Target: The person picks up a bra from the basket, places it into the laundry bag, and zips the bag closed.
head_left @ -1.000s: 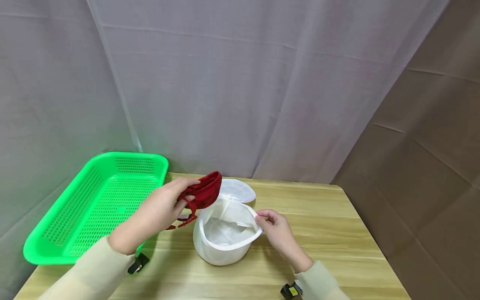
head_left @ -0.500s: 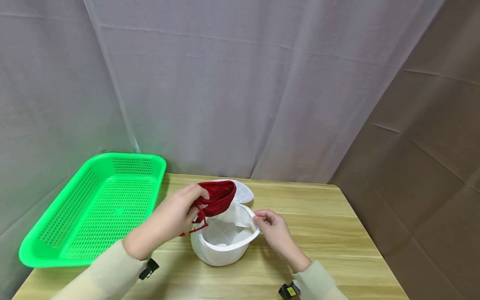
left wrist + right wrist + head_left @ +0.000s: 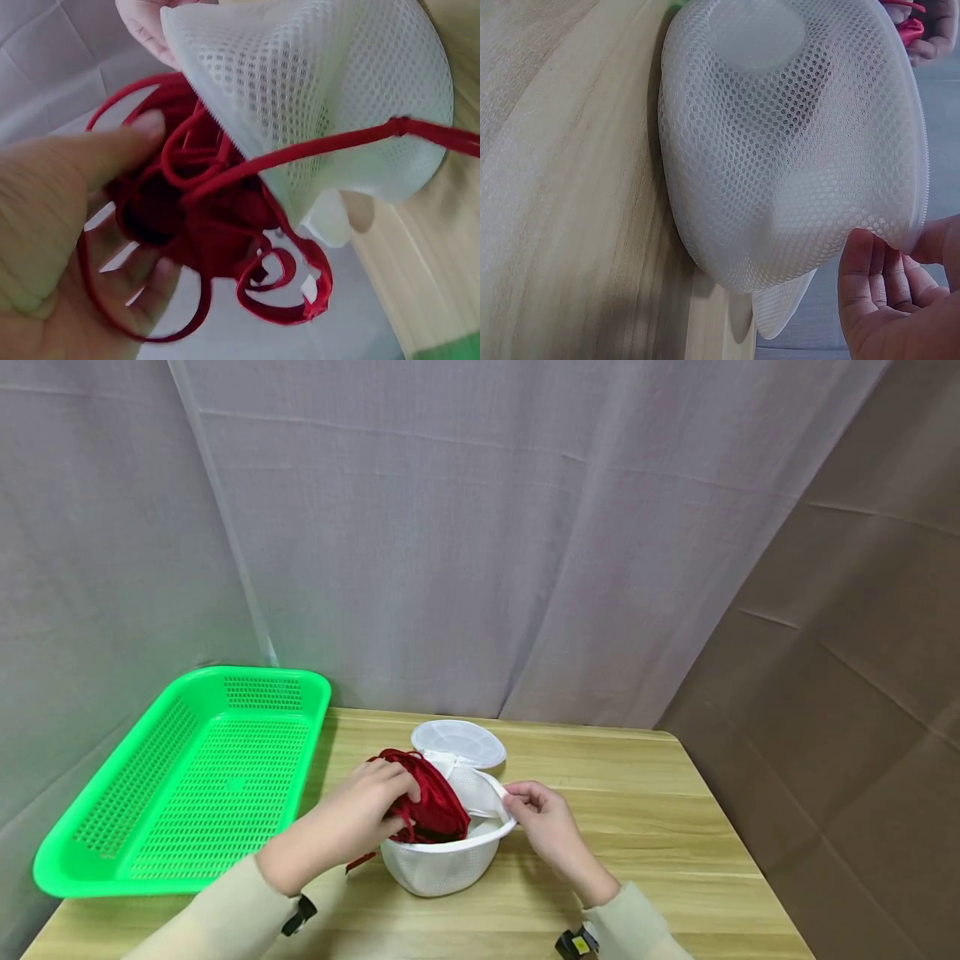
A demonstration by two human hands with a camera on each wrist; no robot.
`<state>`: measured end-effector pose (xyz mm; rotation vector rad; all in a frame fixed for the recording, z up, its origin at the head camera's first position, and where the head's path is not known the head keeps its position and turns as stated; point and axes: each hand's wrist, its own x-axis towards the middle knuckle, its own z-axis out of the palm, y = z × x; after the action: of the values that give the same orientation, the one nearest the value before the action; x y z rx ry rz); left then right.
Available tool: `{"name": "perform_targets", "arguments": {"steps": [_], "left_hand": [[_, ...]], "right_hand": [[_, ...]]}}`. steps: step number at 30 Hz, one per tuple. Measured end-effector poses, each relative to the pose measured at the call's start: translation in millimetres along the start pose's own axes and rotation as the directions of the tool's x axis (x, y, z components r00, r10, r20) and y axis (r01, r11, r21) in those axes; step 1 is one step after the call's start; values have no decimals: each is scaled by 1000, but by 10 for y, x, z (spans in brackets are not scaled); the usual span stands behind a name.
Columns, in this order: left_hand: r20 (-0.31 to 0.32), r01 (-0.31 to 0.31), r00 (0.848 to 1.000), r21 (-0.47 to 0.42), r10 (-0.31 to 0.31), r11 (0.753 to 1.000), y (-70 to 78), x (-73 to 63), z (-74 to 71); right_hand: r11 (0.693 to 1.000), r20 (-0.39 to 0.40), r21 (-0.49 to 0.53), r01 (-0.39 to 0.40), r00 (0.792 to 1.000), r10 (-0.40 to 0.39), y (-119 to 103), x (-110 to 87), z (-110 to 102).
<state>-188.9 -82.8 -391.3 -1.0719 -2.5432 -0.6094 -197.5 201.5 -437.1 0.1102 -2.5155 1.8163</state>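
A dark red bra (image 3: 438, 797) with thin straps is in my left hand (image 3: 356, 806), thumb on one side and fingers on the other. The hand holds it at the mouth of a white mesh laundry bag (image 3: 442, 870), with its cups tipped into the opening. In the left wrist view, loose straps (image 3: 300, 161) hang outside, one lying across the mesh. My right hand (image 3: 551, 827) pinches the zippered rim (image 3: 919, 172) at the bag's right side. The bag's round lid (image 3: 465, 743) is folded back behind it. The bag's bottom is mostly hidden by the bra.
A green perforated plastic basket (image 3: 318, 727) stands on the left of the wooden table (image 3: 637, 827). Grey cloth (image 3: 420, 543) hangs behind the table, and brown cloth (image 3: 847, 718) on the right. Black wrist devices (image 3: 576, 943) sit below both sleeves.
My left hand has carried the bra rightward and down, from beside the bag into its mouth. The lid behind shows more fully now. My right hand keeps its pinch on the rim.
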Motion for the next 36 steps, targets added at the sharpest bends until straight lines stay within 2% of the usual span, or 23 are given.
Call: {"name": "perform_targets", "arguments": {"steps": [5, 8, 11, 14, 17, 19, 22, 28, 30, 32, 36], "left_hand": [[53, 89, 995, -79, -85, 993, -56, -49, -91], [37, 119, 993, -120, -115, 986, -105, -68, -140], [12, 139, 990, -165, -139, 976, -159, -82, -162], [5, 170, 985, -246, -174, 954, -215, -94, -162], [-2, 222, 972, -314, -235, 923, -260, -96, -129], [-5, 265, 959, -346, -284, 900, -287, -89, -84], [-1, 340, 930, -382, -368, 859, -326, -57, 16], [100, 522, 835, -455, -541, 721, -394, 16, 182], [129, 555, 813, -468, -568, 688, -416, 22, 215], [148, 572, 801, -475, -581, 668, -426, 25, 233], [156, 578, 798, -472, -582, 666, -420, 29, 236]], "right_hand": [[1000, -11, -4, -4, 1000, 4, 19, 9, 15], [1000, -25, -3, 2, 1000, -2, 149, 59, 12], [1000, -31, -11, 2, 1000, -2, 186, 73, 10], [1000, -27, -14, 4, 1000, -4, 190, 73, 7], [1000, -22, -14, -1, 1000, 0, 192, 74, 6], [1000, -21, -17, 7, 1000, -7, 191, 73, 8], [999, -22, -23, 22, 1000, -23, 191, 70, 12], [1000, -19, -21, 18, 1000, -18, 178, 57, 14], [1000, -16, -23, 16, 1000, -17, 177, 52, 21], [1000, -18, -24, 14, 1000, -15, 176, 49, 25], [999, -24, -27, 20, 999, -21, 181, 49, 23]]}}
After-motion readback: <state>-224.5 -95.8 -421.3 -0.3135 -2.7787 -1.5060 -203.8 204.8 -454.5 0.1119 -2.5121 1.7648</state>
